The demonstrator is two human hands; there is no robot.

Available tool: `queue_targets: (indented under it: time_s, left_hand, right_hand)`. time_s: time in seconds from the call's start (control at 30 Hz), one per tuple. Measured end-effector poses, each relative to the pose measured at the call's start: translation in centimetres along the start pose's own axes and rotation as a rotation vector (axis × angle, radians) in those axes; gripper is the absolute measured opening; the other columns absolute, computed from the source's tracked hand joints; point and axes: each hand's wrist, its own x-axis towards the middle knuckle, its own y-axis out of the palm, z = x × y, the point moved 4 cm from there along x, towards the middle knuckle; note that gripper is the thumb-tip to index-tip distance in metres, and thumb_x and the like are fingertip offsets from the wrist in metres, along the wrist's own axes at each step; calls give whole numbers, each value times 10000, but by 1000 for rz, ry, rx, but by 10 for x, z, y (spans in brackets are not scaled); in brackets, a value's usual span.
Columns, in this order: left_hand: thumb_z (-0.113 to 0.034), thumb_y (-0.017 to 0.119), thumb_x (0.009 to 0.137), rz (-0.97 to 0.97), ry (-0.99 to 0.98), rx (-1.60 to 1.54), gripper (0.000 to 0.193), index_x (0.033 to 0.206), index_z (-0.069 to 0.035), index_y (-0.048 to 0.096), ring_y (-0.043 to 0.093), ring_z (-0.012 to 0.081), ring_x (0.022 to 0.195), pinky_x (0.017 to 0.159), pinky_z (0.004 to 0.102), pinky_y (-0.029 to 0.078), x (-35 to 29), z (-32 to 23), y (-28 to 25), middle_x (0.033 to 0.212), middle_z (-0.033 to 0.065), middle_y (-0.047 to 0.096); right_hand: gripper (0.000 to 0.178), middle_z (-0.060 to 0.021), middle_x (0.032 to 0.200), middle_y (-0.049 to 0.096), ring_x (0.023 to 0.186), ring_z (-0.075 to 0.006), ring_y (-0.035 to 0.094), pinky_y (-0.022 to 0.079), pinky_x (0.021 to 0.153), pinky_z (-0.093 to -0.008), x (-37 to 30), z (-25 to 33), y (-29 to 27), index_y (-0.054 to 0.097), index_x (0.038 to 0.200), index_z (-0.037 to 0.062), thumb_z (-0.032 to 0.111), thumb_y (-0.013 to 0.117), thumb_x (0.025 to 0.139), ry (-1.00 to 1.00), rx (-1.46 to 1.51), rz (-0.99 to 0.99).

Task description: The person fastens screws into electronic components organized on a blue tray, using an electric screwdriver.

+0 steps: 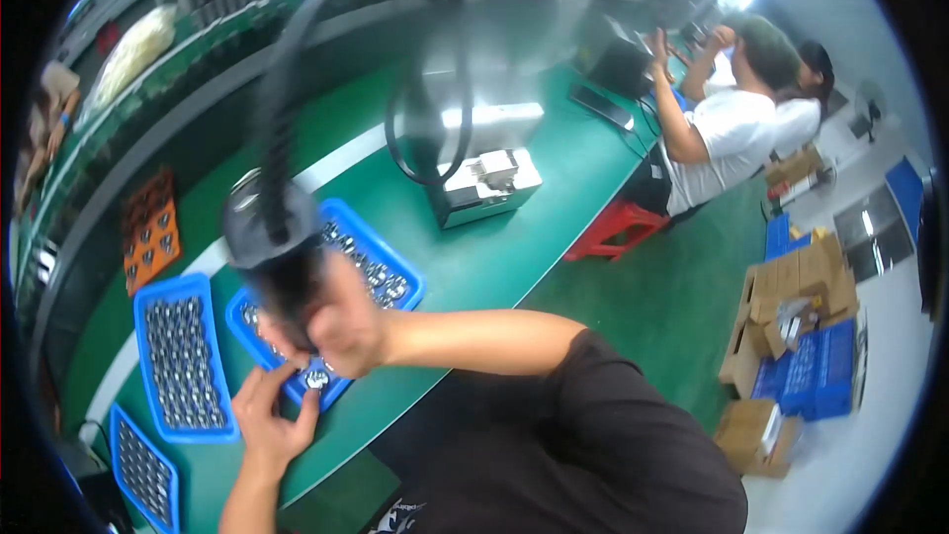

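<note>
A small, shiny silver metal part (pixel 316 379) sits over the near end of the blue rectangular plastic tray (pixel 391 250), the landmark here, pinched between the thumb and forefinger of the left hand (pixel 274 425). The right hand (pixel 348 324), blurred, reaches over the tray with its fingers wrapped around a black cylindrical handheld tool (pixel 282 262), its lower end just above the part; whether they touch cannot be told. A thick black coiled cable (pixel 272 129) runs up from the tool, above the tray's far end. More silver parts fill the tray around the hands. Just left of the tray stands a second blue plastic tray (pixel 181 287) with parts in rows, leaving little room between the rims; beyond that, nearer the person, is a smaller blue tray (pixel 175 494). Left of the landmark's far end lies an orange slotted tray (pixel 133 282). Right of the landmark, bare green tabletop (pixel 474 267) stretches to a silver metal box-shaped fixture (pixel 489 188), giving open room there. The table's edge passes close by the landmark's near corner; past it, well to the right, stands a red plastic stool (pixel 618 227).
</note>
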Motion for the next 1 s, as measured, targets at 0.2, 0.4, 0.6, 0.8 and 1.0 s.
queue_targets:
  time_s: [0.2, 0.4, 0.6, 0.8, 1.0]
  left_hand:
    - [-143, 756, 713, 3, 59, 128, 329, 1012, -12, 718, 413, 164, 512, 479, 314, 292, 1, -8, 4, 649, 54, 486]
    - [-174, 751, 717, -6, 311, 267, 235, 894, -31, 694, 417, 181, 491, 472, 317, 306, 5, -18, 3, 617, 43, 470]
    - [-211, 780, 717, 58, 559, 319, 215, 824, -51, 684, 471, 206, 482, 478, 318, 360, 21, -54, 11, 606, 34, 492]
    - [-289, 805, 716, -42, 564, 298, 270, 775, -60, 674, 433, 167, 480, 473, 304, 309, 30, -35, 19, 600, 0, 453]
    - [-394, 800, 694, -84, 445, 250, 355, 806, -69, 709, 400, 154, 518, 497, 311, 270, 30, -21, 4, 612, -22, 408]
  right_hand:
    - [741, -67, 624, 545, 439, -120, 498, 417, 425, -262, 7, 169, -99, 411, 1334, 45, 696, 381, 982, -350, -308, -167]
    - [676, -78, 580, 513, 417, -140, 496, 432, 414, -297, 18, 211, -157, 460, 1249, 44, 669, 385, 1002, -391, -597, -426]
    - [741, -8, 566, 459, 399, -124, 418, 349, 391, -262, 8, 178, -182, 471, 1294, 110, 746, 257, 980, -253, -642, -436]
    - [866, -51, 648, 454, 439, -146, 440, 389, 397, -293, -8, 167, -139, 336, 1458, 56, 757, 347, 949, -152, -420, -242]
    - [971, -70, 740, 528, 523, -160, 529, 480, 464, -301, 20, 118, -56, 91, 1587, 62, 711, 436, 954, -104, -214, 44]
